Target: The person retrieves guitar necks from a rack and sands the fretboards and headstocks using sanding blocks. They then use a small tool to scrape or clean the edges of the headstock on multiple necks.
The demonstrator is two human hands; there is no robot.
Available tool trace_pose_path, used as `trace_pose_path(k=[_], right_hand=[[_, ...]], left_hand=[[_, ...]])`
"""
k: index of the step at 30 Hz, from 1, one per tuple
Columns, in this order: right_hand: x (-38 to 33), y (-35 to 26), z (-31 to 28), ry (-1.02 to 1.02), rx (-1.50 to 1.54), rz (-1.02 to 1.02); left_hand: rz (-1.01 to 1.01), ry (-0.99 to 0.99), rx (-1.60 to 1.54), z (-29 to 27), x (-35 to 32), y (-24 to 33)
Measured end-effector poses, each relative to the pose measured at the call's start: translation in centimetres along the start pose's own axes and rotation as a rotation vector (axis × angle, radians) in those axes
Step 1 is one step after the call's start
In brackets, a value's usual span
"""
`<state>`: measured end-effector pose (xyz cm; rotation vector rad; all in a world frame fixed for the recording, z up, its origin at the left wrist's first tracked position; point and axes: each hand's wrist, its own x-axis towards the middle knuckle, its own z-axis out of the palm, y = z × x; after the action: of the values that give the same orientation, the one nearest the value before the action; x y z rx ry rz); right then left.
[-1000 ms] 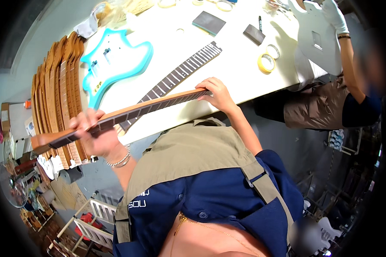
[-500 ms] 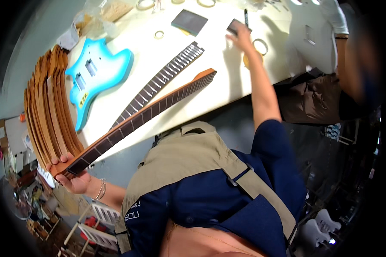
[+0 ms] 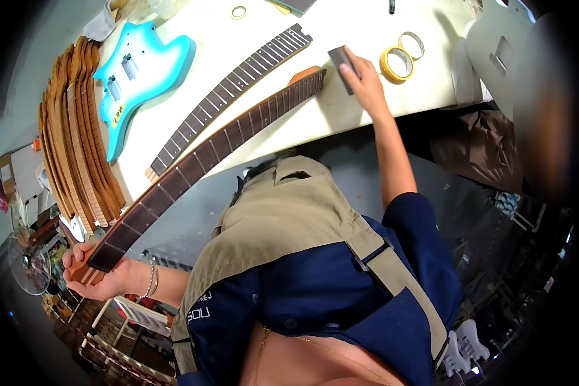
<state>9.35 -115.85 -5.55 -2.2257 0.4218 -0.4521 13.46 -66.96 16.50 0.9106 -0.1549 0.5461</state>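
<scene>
My left hand (image 3: 112, 281) is closed around the lower-left end of a guitar neck (image 3: 206, 156), its dark fretboard facing up. The neck slants across the table's front edge, and its far end is close to the tabletop. In my right hand (image 3: 369, 86) is a dark grey rectangular block (image 3: 338, 62), pinched between thumb and fingers just right of that far end. A second guitar neck (image 3: 228, 89) with white-looking frets lies on the table behind the held one. Left of it rests a blue and white guitar body (image 3: 149, 64) with a yellow label.
Several brown wooden necks (image 3: 77, 135) stand in a row at the table's left. A yellow tape roll (image 3: 397, 64) and a thinner roll (image 3: 421, 45) are to the right, a small ring of tape (image 3: 238, 12) farther back. Another person (image 3: 479, 145) stands at the right.
My right hand has lifted the dark block off the table and brought it nearer, beside the neck's far end. The held neck has turned, showing more fretboard. The view has shifted.
</scene>
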Motion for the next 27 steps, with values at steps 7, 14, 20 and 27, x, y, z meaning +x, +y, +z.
trace_pose_path(k=[7,14,20,27], right_hand=[[-2.9,-2.3,3.3,0.116,-0.228,0.094],[-6.8,-11.1,5.0,0.168,-0.098,-0.024],[-12.7,-27.4,6.5,0.120,-0.057,-0.294],[-15.8,-35.5,8.4,0.199,-0.013,-0.561]], left_hand=[[-0.041,0.077,0.039,0.4,-1.2,-0.6],[0.023,0.161,0.077,0.5,-2.4,-2.0],[0.021,-0.069,-0.069,-0.9,-3.3,-1.8],[0.066,-0.102,0.045,-1.0,-4.3,-1.5]])
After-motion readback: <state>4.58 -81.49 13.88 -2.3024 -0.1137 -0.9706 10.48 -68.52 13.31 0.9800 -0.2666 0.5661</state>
